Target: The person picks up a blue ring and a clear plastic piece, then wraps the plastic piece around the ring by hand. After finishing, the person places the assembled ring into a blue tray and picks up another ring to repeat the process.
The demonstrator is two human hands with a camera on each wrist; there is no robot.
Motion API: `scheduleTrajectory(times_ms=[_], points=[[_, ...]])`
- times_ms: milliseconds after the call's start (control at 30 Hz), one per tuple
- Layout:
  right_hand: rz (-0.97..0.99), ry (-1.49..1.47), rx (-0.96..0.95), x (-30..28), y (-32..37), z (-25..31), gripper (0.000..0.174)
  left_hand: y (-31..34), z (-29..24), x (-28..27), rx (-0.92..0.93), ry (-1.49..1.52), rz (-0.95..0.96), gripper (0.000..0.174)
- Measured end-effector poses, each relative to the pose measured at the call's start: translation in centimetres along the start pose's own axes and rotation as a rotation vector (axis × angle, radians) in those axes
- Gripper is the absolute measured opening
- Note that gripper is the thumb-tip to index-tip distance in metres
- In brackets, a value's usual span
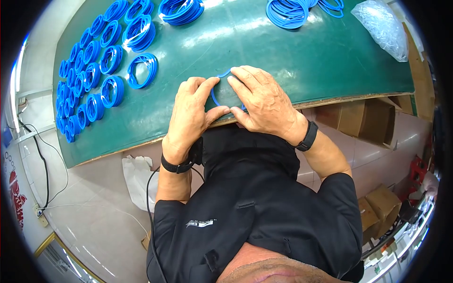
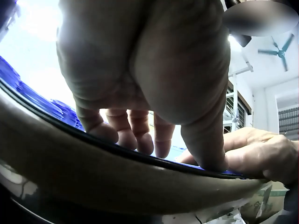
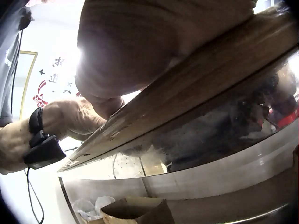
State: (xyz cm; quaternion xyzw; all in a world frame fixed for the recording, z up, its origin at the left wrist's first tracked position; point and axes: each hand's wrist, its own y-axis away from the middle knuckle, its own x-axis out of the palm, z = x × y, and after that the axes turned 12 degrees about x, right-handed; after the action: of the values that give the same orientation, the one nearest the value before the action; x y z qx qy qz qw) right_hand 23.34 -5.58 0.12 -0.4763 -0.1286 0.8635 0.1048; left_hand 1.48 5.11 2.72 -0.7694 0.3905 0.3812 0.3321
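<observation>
A loop of blue cord [image 1: 213, 97] lies at the green table's near edge, between the two hands. In the head view the left hand [image 1: 188, 111] holds its left side, index fingertip at the top and thumb low down. The right hand [image 1: 266, 101] has bent fingers and thumb on the loop's right side and covers most of it. Both thumb tips nearly meet at the bottom. The left wrist view shows the left hand [image 2: 145, 60] with fingertips down at the tabletop. In the right wrist view the right hand [image 3: 135, 46] hides the loop.
Many blue cord coils [image 1: 141, 70] stand in rows on the left of the green table [image 1: 198, 61]. More coils [image 1: 288, 12] lie at the back, near a clear plastic bag [image 1: 381, 28] at right. Cardboard boxes [image 1: 363, 118] are below the edge.
</observation>
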Motion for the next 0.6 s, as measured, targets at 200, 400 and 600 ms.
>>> scheduleTrajectory(times_ms=[200, 400, 600], points=[[-0.002, -0.014, 0.002, -0.03, -0.03, -0.10, 0.068, -0.58, 0.11, -0.36, 0.010, 0.000, 0.013, 0.078], [0.001, -0.027, 0.006, 0.23, 0.02, -0.24, 0.068, -0.84, 0.23, -0.59, 0.015, -0.015, 0.047, 0.078], [0.006, -0.041, 0.013, 0.12, 0.03, -0.26, 0.069, -0.81, -0.16, -0.74, 0.030, -0.036, 0.056, 0.076]])
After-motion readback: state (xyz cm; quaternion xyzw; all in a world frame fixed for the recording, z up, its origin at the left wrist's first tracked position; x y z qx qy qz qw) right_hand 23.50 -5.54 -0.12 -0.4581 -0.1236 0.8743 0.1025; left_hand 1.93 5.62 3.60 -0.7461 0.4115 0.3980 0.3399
